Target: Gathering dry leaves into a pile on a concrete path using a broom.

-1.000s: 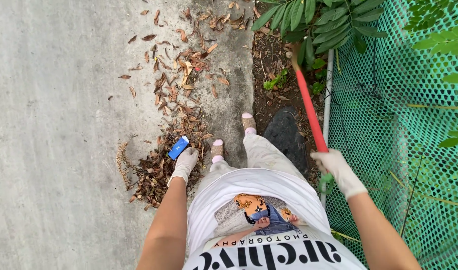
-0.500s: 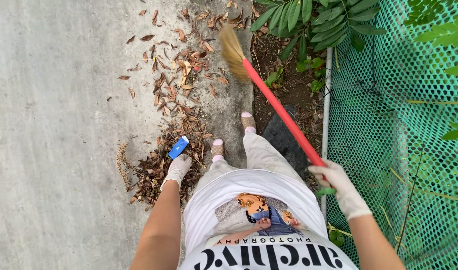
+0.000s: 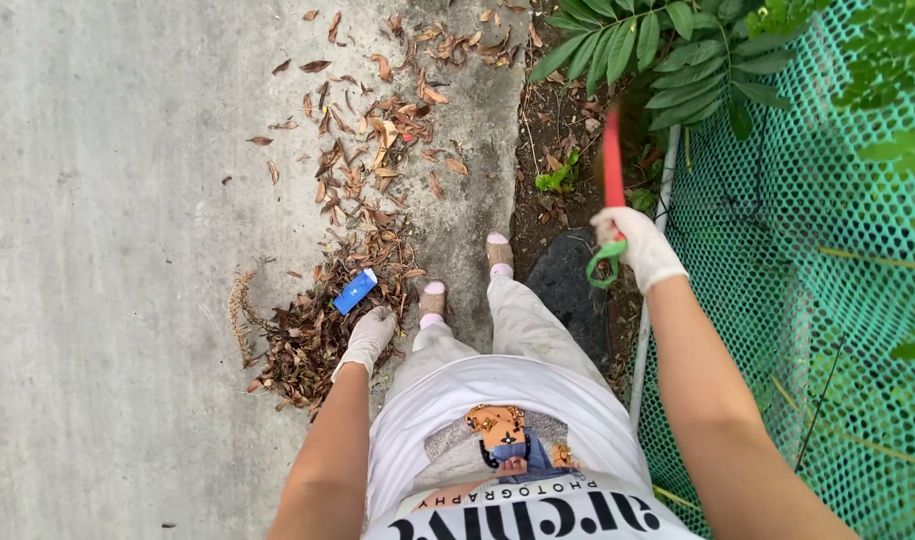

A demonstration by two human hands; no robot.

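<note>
My right hand (image 3: 634,245), in a white glove, grips the end of a red broom handle (image 3: 612,165) that reaches forward into the soil strip under the green leaves. The broom head is hidden by the foliage. A green loop hangs from the handle's end at my fist. My left hand (image 3: 369,335), also gloved, hangs loose at my side above a pile of dry brown leaves (image 3: 322,325), holding nothing. A flat blue wrapper (image 3: 356,291) lies on the pile just ahead of that hand.
A grey concrete path (image 3: 117,250) fills the left. More scattered leaves (image 3: 377,130) trail up the path's edge. A green mesh fence (image 3: 827,260) with a white post stands on the right, with leafy plants (image 3: 657,50) above it. A dark stone (image 3: 575,280) sits by my feet.
The broom swung left over the leaves, then back right into the plants. My right hand rose and reached forward with it. My left hand stayed at my side.
</note>
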